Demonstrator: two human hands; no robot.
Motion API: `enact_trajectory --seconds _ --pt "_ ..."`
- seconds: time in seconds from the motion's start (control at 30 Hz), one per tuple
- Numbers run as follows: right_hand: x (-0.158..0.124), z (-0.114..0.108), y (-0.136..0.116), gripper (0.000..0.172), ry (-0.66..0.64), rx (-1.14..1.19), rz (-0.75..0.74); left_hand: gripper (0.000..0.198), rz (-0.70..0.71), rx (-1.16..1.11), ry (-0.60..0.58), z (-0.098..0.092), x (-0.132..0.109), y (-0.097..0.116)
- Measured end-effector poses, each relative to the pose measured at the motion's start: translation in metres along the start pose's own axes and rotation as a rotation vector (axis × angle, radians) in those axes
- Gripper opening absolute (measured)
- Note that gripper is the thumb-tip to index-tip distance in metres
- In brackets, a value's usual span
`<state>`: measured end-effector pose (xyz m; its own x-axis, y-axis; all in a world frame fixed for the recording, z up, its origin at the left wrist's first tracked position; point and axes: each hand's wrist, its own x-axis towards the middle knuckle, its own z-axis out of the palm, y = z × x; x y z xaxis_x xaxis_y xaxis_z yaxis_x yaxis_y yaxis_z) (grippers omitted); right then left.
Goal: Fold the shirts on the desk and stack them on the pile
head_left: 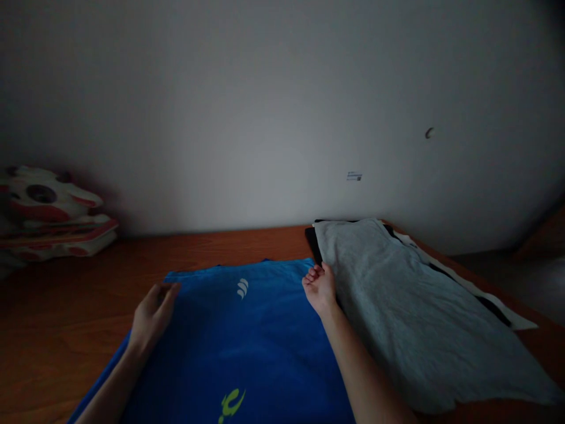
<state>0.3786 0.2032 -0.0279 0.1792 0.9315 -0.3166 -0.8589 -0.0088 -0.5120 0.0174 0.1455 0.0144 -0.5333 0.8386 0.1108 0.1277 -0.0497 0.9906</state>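
A blue garment (247, 341), which looks like a shirt, lies spread flat in front of me. It carries a white curved emblem (242, 288) near its far edge and a yellow-green mark (232, 403) closer to me. At its far left corner is my left hand (154, 312), with a gap showing between thumb and fingers. My right hand (320, 288) rests by the far right corner, fingers curled in; whether cloth is inside them is hidden. Just right of that hand lies a grey piece of clothing (397, 306), laid out flat.
Black cloth (312, 241) and white cloth (512, 312) stick out from under the grey clothing. A red and white toy (57, 218) stands at the back left of the wooden surface (53, 330). Behind everything rises a pale wall (247, 118) with a small sticker (354, 176).
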Motion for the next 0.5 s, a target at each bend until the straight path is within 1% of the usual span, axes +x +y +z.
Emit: enact_trajectory --seconds 0.07,0.13,0.17,0.23,0.3,0.37,0.43,0.5 --pt "0.0 0.0 0.0 0.031 -0.002 -0.003 0.002 0.02 0.126 0.192 -0.05 0.003 -0.003 0.0" --pt "0.0 0.0 0.001 0.032 -0.004 -0.009 0.005 0.027 0.207 0.276 -0.057 0.006 -0.004 0.001" --pt "-0.001 0.001 0.001 0.032 -0.005 -0.013 0.006 0.029 0.205 0.259 -0.04 0.008 -0.004 0.002" --pt "-0.001 0.001 0.002 0.031 -0.004 -0.026 -0.004 0.031 0.155 0.208 -0.006 0.009 -0.003 0.002" --pt "-0.001 0.0 0.004 0.031 -0.001 -0.037 -0.019 0.031 0.114 0.191 0.002 0.009 -0.002 0.001" --pt "-0.001 -0.001 0.006 0.031 0.007 -0.042 -0.033 0.03 0.101 0.207 -0.006 0.008 -0.001 -0.002" --pt "0.0 -0.001 0.007 0.031 0.007 -0.053 -0.044 0.028 0.125 0.25 -0.019 0.006 0.0 -0.006" --pt "0.001 -0.002 0.008 0.032 0.004 -0.136 -0.091 0.027 0.193 0.327 -0.041 0.003 0.003 -0.013"
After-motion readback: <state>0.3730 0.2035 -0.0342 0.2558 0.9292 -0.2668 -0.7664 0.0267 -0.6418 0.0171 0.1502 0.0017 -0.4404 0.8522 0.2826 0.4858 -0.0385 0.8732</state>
